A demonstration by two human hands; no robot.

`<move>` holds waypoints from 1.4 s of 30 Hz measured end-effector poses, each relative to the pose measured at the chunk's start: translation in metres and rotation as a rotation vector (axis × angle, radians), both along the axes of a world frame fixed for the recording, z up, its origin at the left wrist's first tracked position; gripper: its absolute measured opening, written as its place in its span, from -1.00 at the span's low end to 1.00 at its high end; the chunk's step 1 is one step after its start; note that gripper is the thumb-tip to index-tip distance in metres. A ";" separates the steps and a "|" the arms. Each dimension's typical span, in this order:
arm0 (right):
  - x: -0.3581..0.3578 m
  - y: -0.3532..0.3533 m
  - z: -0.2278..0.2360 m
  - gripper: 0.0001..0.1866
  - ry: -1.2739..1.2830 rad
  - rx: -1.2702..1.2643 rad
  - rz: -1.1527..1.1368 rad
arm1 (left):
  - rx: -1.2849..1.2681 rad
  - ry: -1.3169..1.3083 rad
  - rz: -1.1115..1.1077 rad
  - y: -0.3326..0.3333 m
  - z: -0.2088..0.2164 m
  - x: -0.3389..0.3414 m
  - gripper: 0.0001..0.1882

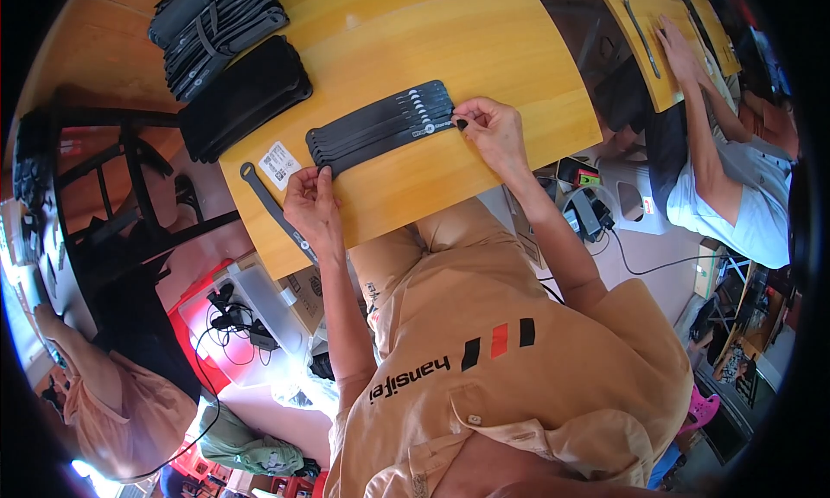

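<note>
A fanned row of flat black straps (372, 126) lies on the yellow wooden table (406, 187) in front of me, with white printed marks near the right ends. My left hand (316, 208) has its thumb and fingers closed at the left end of the nearest strap. At the opposite end, my right hand (494, 137) pinches the same strap, and a small black bit shows between its fingertips. Left of the row lies a single black strap (270, 200) with a ring-shaped end, partly behind my left forearm. A white printed label (279, 163) sits between them.
Beyond my left hand are a black strap pile (246, 96) and a tied bundle of straps (212, 31). Beneath the table's left side stands a clear bin (251, 325) with cables. A co-worker's hand (679, 53) rests on another table at the right, near a strap (641, 35).
</note>
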State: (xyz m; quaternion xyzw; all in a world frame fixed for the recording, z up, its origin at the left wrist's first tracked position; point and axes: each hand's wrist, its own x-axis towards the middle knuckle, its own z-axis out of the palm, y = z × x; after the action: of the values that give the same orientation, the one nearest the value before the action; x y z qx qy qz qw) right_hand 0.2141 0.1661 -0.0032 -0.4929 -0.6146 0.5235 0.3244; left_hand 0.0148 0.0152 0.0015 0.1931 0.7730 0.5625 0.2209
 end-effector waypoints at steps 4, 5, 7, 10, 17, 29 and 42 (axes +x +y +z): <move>0.000 0.000 0.003 -0.89 -0.036 0.025 0.013 | -0.033 0.009 0.005 0.002 0.005 0.001 -0.89; -0.001 -0.001 0.004 -0.89 -0.056 0.029 0.010 | -0.058 0.015 0.005 0.002 0.008 0.002 -0.90; -0.001 -0.001 0.003 -0.89 -0.046 0.028 0.009 | -0.072 0.028 0.004 0.003 0.008 0.002 -0.90; -0.001 -0.001 0.001 -0.90 -0.030 0.038 0.008 | -0.093 0.048 0.008 0.003 0.010 0.003 -0.89; -0.002 -0.002 -0.003 -0.91 -0.052 0.066 0.002 | -0.053 0.065 0.026 0.003 0.003 0.002 -0.88; -0.005 -0.001 -0.006 -0.92 -0.104 0.181 -0.024 | -0.175 0.350 0.010 0.005 0.009 0.007 -0.85; -0.003 0.004 -0.010 -0.91 -0.164 0.238 0.041 | -0.132 0.314 0.023 -0.006 -0.005 -0.006 -0.83</move>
State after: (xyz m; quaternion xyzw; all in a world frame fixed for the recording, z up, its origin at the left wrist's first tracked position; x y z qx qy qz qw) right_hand 0.2107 0.1703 -0.0135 -0.4793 -0.7067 0.4115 0.3185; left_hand 0.0090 0.0090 -0.0034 0.2548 0.8354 0.4761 0.1029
